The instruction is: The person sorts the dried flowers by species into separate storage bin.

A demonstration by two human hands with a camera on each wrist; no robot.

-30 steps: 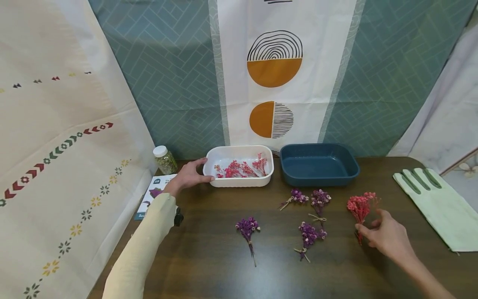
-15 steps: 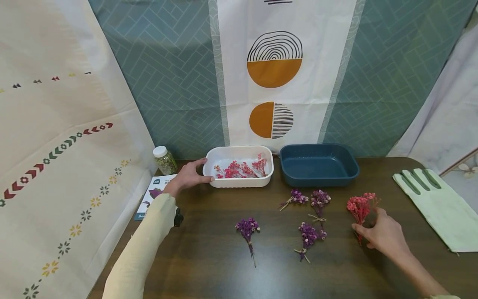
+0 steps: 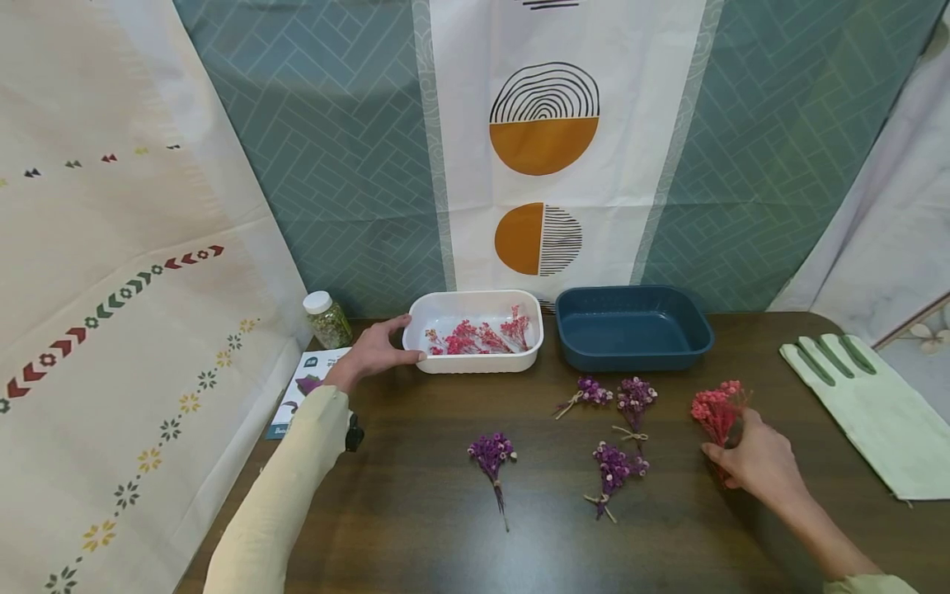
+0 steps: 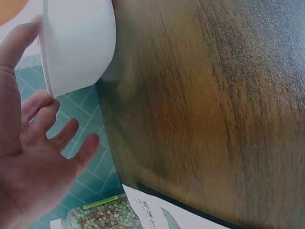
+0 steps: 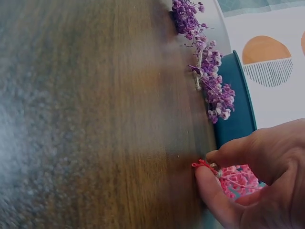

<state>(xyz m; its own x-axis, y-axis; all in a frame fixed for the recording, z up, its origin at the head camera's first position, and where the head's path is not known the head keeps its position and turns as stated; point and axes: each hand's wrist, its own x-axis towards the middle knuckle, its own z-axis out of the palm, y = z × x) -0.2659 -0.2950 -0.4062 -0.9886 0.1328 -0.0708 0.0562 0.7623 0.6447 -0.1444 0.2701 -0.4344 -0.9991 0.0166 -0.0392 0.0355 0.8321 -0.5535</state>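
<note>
My left hand point(image 3: 377, 351) holds the left end of a white tray point(image 3: 478, 364), thumb at the front rim and a finger at the end wall. In the left wrist view the other fingers hang loosely beside the tray point(image 4: 78, 47). Several sprigs of red dried flowers point(image 3: 467, 337) lie inside it. At the right, my right hand point(image 3: 760, 462) pinches the stems of a small bunch of red dried flowers point(image 3: 716, 410) between thumb and fingers, low over the table. The right wrist view shows the tied stem end point(image 5: 205, 164) between the fingertips; the blooms are partly hidden by the hand.
Several purple dried flower bunches point(image 3: 613, 466) lie mid-table, one point(image 3: 492, 454) farther left. A blue tray point(image 3: 634, 360) stands beside the white one. A lidded jar point(image 3: 328, 320) and printed card point(image 3: 300, 384) are at left, a pale green cloth point(image 3: 883, 421) at right.
My right hand has shifted its fingers slightly on the red flower bunch, now closer around the stems, and the bunch has tilted a little. My left hand stays at the white tray.
</note>
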